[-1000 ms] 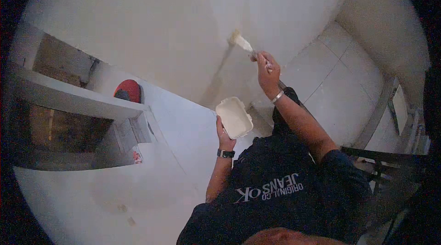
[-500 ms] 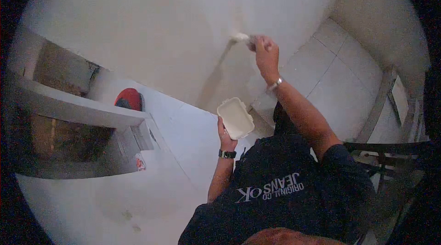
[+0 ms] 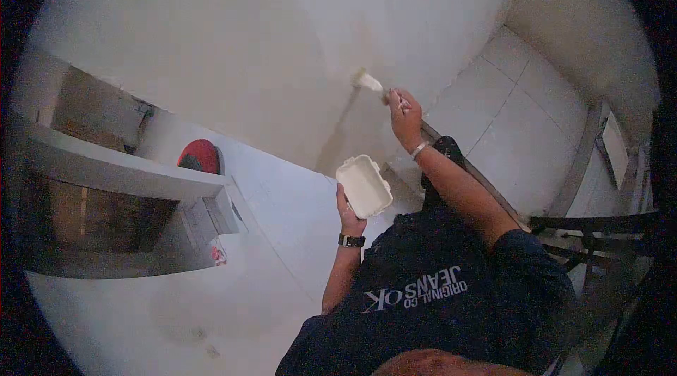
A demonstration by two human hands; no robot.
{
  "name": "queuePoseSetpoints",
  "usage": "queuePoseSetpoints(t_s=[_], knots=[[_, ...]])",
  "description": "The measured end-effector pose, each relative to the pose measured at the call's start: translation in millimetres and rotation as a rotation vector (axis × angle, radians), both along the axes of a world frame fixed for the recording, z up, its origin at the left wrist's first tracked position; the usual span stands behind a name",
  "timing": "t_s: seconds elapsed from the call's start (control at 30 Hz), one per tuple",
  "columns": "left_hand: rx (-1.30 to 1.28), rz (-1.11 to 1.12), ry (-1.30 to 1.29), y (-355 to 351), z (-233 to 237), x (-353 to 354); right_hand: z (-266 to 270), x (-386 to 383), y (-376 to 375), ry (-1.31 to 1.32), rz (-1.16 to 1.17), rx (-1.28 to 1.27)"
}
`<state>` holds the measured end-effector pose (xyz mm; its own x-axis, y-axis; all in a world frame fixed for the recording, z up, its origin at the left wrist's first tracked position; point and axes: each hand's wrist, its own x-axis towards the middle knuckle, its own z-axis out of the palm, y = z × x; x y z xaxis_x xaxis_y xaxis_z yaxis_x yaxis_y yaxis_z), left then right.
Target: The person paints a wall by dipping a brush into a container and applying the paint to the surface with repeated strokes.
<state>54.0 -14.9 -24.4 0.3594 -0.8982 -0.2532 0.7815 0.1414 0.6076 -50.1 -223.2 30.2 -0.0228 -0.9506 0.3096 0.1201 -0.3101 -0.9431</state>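
Observation:
My right hand [image 3: 405, 114] is closed round the handle of a paintbrush [image 3: 369, 83], whose pale, paint-coated bristles meet the wall [image 3: 275, 38] or lie very close to it. Below and to the left, my left hand [image 3: 350, 217] grips a white plastic tub [image 3: 364, 188] from its lower left side, thumb along the edge. Pale paint covers the inside of the tub, which tilts toward me. Around the brush tip the wall has uneven, slightly darker patches, and the brush and arm cast a long shadow on it.
To the left, a red and dark rounded object [image 3: 200, 156] lies by a white ledge [image 3: 120, 164] with recesses. Large floor tiles [image 3: 529, 115] show at the right, with a dark metal frame [image 3: 592, 228] near my right elbow. Behind the tub stretches a pale surface [image 3: 282, 200].
My right hand and the paintbrush have moved down along the wall. The left hand and tub have stayed nearly in place.

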Motion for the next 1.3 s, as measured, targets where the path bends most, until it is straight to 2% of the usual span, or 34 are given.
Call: queuePoseSetpoints(t_s=[0.17, 0.23, 0.3, 0.37, 0.43, 0.47, 0.53, 0.6, 0.67, 0.73, 0.83, 0.87, 0.93, 1.03, 1.1, 1.13, 1.17, 1.27, 1.3], knots=[[0.039, 0.004, -0.021, 1, 5, -2, -24, -14, 4, 0.058, -0.076, 0.125], [0.056, 0.011, -0.005, 0, 8, -3, -19, -15, -2, 0.071, -0.081, 0.179], [0.025, -0.014, -0.051, 0, 12, -5, 0, -15, -24, 0.508, -0.174, -0.233], [-0.006, -0.022, -0.081, 1, 26, -10, 68, -5, -34, 0.094, -0.076, -0.129], [-0.038, -0.027, -0.113, 0, 30, -12, 146, -4, -20, -0.183, 0.004, -0.107], [-0.014, -0.007, -0.149, 0, 28, -11, 167, -3, -18, -0.183, 0.004, -0.106], [0.007, 0.019, -0.185, -2, 20, -8, 189, 0, -19, -0.567, 0.061, -0.220], [0.038, 0.007, 0.006, 1, 4, -2, 180, 1, -11, -0.546, 0.082, -0.259], [0.047, 0.009, -0.047, 2, 3, -3, 157, -2, -6, -0.521, 0.097, -0.302], [0.052, 0.009, -0.099, 1, 1, -4, 90, 2, -13, -0.006, -0.028, -0.158], [0.028, 0.021, -0.077, -1, 3, -4, 3, 3, -24, 0.059, -0.019, -0.160], [0.007, 0.018, -0.059, -1, 6, -5, -23, 5, -29, 0.005, 0.006, -0.065], [-0.010, 0.016, -0.041, 1, 2, -5, -42, -6, -26, -0.049, 0.031, 0.035], [0.010, 0.010, 0.017, -1, 1, -3, -44, -14, -31, 0.071, 0.019, 0.152], [0.006, 0.012, -0.008, 0, 5, -5, -43, -10, -52, 0.402, -0.108, -0.314], [0.009, 0.012, -0.006, 1, 5, -6, 0, -8, -44, 0.250, -0.073, -0.194], [0.005, -0.005, -0.004, 0, 6, -5, 66, -4, -31, 0.097, -0.039, -0.076], [0.023, -0.014, -0.010, 1, 1, -2, 149, 1, -26, -0.060, 0.011, -0.100], [0.042, -0.005, -0.018, 0, -1, -1, 171, 2, -18, -0.292, 0.050, -0.202]])
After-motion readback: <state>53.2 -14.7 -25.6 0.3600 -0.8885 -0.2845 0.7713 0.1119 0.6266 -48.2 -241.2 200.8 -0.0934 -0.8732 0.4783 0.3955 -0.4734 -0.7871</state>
